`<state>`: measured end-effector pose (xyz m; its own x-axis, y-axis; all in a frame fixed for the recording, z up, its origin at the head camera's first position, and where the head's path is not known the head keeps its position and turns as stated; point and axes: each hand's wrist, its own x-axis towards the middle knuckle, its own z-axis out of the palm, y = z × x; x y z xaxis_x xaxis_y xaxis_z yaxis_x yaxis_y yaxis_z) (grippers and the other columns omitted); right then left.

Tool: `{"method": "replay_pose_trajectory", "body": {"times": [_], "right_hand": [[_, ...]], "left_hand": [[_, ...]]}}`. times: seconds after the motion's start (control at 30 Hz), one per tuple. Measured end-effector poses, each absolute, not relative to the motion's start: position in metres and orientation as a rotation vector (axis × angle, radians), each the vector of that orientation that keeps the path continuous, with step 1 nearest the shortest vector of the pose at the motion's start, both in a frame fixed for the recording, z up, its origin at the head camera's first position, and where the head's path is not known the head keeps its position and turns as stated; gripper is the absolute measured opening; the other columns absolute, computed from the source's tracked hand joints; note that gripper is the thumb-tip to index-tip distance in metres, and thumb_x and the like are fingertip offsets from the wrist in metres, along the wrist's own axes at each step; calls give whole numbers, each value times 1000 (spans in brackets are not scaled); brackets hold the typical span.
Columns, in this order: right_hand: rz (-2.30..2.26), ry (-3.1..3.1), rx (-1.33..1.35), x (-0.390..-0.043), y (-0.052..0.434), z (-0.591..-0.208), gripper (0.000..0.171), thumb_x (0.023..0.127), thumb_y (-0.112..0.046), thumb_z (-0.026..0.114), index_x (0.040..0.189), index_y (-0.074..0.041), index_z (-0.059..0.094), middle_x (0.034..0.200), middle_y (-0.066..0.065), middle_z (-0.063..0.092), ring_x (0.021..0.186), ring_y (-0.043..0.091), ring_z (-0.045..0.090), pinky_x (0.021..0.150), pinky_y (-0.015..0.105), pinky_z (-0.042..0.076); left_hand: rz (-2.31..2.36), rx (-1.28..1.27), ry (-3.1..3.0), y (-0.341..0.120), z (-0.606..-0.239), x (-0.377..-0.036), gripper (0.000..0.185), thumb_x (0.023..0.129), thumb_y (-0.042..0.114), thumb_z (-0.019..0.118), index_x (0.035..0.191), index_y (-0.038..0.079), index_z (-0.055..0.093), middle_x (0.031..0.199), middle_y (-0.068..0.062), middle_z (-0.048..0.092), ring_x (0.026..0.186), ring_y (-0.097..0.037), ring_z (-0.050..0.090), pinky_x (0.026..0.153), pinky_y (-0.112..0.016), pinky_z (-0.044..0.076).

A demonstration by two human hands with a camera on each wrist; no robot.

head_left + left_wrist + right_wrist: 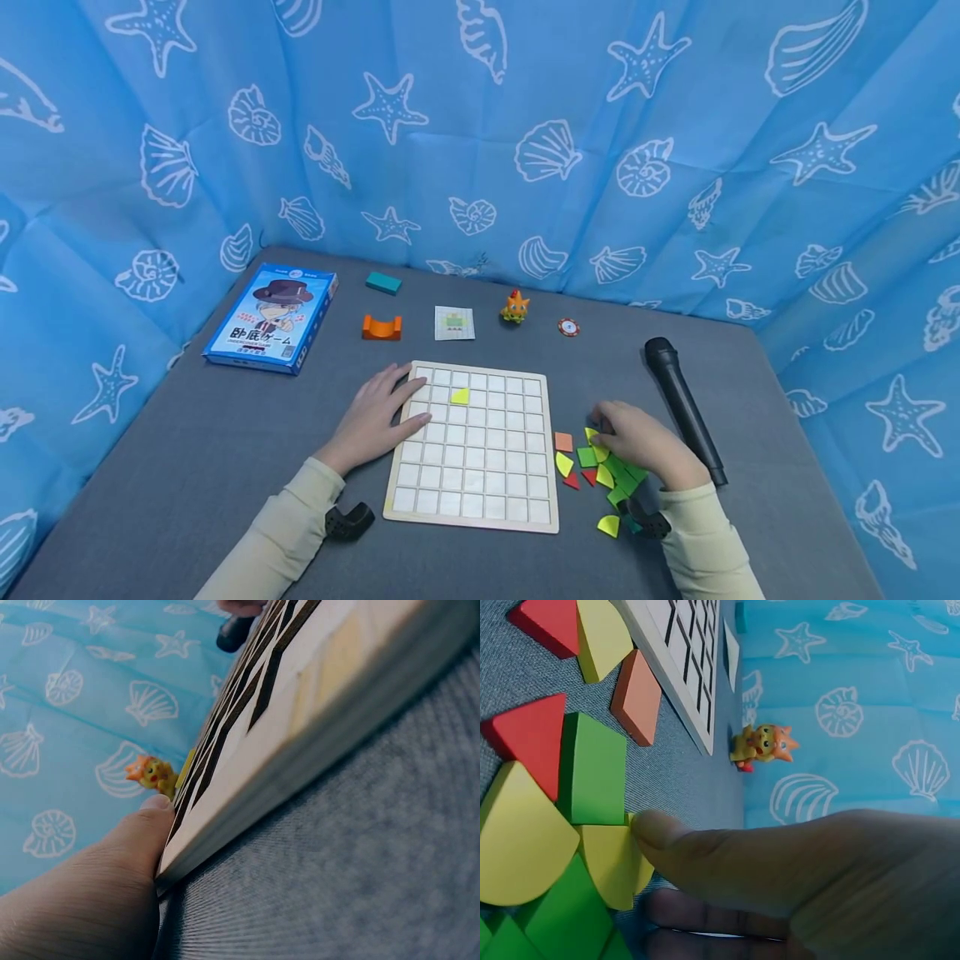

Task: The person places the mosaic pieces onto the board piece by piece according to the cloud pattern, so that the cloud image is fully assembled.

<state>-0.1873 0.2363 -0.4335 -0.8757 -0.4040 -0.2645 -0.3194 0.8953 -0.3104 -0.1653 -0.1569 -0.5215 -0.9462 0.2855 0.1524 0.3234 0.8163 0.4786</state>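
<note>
My left hand (378, 417) lies with spread fingers over the left edge of a wooden grid board (474, 505). Its thumb (142, 832) rests on the board's rim in the left wrist view. On the grid, one yellow quarter-circle block (460, 397) sits in a square near the top. My right hand (637, 437) is at the far side of a pile of coloured blocks. There, thumb and curled fingers pinch a yellow quarter-circle block (641, 868), partly hidden behind another yellow one (607, 862). Green blocks (592, 772) and red triangles (532, 739) lie beside them.
A black microphone (684, 408) lies right of the pile. Behind the board are an orange arch block (382, 327), a teal block (383, 283), a pattern card (453, 323), a small toy figure (515, 307) and a round chip (568, 327). A blue game box (272, 318) lies far left.
</note>
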Motion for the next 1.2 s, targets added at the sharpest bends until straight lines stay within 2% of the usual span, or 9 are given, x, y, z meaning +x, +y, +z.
{"method": "replay_pose_trajectory", "body": {"times": [0.23, 0.5, 0.73, 1.07, 1.2], "right_hand": [[-380, 2723, -507, -187, 235, -436, 17, 86, -16, 71, 93, -7, 58, 74, 1, 51, 65, 15, 46, 56, 29, 39], [-430, 2723, -502, -190, 232, -438, 12, 90, -16, 66, 95, -7, 59, 74, 0, 53, 64, 13, 47, 55, 28, 40], [-469, 2755, -498, -193, 229, -441, 16, 93, -18, 64, 101, -5, 61, 77, 0, 54, 64, 13, 48, 53, 27, 41], [-425, 2840, -587, -194, 230, -451, 21, 89, -15, 68, 106, -4, 63, 91, 4, 60, 78, 15, 54, 67, 35, 49], [-401, 2862, -590, -194, 228, -454, 23, 88, -16, 69, 107, -4, 63, 92, 4, 60, 78, 15, 54, 66, 34, 49]], "left_hand": [[-788, -488, -2934, -156, -521, -165, 65, 92, 60, 50, 146, 25, 42, 156, -6, 28, 145, -30, 20, 112, -57, 21], [-806, -490, -2934, -157, -520, -165, 65, 92, 60, 49, 146, 25, 42, 156, -6, 28, 145, -30, 20, 113, -57, 21], [-793, -488, -2939, -158, -520, -166, 64, 92, 60, 49, 146, 25, 42, 156, -6, 28, 145, -30, 20, 112, -57, 21], [-781, -482, -2945, -157, -521, -166, 64, 92, 61, 48, 145, 26, 42, 156, -5, 28, 145, -30, 21, 112, -58, 21], [-773, -491, -2942, -157, -522, -166, 64, 92, 62, 47, 145, 26, 42, 156, -5, 29, 145, -30, 21, 112, -57, 22]]}}
